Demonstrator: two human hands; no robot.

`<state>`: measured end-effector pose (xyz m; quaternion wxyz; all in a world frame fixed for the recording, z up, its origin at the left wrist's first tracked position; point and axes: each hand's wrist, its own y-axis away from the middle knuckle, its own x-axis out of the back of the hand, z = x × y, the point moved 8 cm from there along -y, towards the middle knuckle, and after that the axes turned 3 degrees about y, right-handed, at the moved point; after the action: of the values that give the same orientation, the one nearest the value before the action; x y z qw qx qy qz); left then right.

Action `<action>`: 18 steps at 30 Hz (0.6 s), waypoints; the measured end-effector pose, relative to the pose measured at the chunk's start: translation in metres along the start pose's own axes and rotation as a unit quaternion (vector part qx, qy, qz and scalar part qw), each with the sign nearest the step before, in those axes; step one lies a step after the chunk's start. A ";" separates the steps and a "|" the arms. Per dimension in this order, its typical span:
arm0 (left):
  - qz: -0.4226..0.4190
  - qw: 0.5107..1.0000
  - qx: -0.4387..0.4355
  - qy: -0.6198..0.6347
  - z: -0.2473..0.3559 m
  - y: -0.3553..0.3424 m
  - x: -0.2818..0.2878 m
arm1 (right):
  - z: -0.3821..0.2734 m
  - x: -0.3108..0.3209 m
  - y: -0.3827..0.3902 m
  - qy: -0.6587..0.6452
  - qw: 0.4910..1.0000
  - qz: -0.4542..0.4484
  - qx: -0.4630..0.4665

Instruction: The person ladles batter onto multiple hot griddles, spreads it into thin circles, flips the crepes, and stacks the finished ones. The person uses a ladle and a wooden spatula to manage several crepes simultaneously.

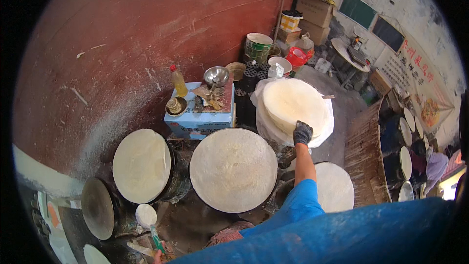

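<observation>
My right hand (303,132), in a dark glove, has its fingers closed on the near edge of a tall stack of pale, thin flatbreads (293,102), which rests on a white plastic sheet (264,122). At the lower edge my bare left hand (161,255), partly hidden, grips the green handle of a ladle (156,234) with a round, pale head. Just below the stack is a large round griddle (232,170) with a pale surface. Another griddle (141,165), to the left, bears a thin cream layer. A third, pale griddle (334,186) is partly behind my right arm.
A dark griddle (97,208) stands far left. A blue box (198,126) holds an oil bottle (179,83) and steel bowl (216,76) beside the red wall. Buckets (259,46), cartons (312,12) and a round table (349,54) are behind; a board partition (361,151) is at right.
</observation>
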<state>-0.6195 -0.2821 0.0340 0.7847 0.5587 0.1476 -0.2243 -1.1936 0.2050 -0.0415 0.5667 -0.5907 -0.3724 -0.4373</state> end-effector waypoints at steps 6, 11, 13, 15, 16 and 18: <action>0.020 0.997 -0.016 0.072 -0.007 0.030 0.027 | -0.001 0.025 0.010 0.030 0.995 0.093 0.014; -0.105 0.981 -0.067 0.145 -0.016 0.067 0.065 | -0.242 0.067 0.113 -0.478 0.830 -0.177 0.227; -0.162 0.947 -0.127 0.248 -0.013 0.076 0.085 | -0.375 0.099 0.240 -0.503 0.663 -0.444 0.332; -0.171 0.920 -0.147 0.321 -0.034 0.082 0.105 | -0.453 0.190 0.380 -0.523 0.420 -0.533 0.516; -0.125 0.908 -0.197 0.350 -0.039 0.093 0.134 | -0.460 0.230 0.458 -0.457 0.291 -0.655 0.526; -0.074 0.883 -0.269 0.377 -0.069 0.117 0.173 | -0.440 0.314 0.592 -0.261 0.103 -0.750 0.599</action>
<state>-0.4101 -0.2169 0.0225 0.7710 0.3559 0.5281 -0.0058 -0.5743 -0.2976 0.0384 -0.0131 0.4437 -0.8912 -0.0936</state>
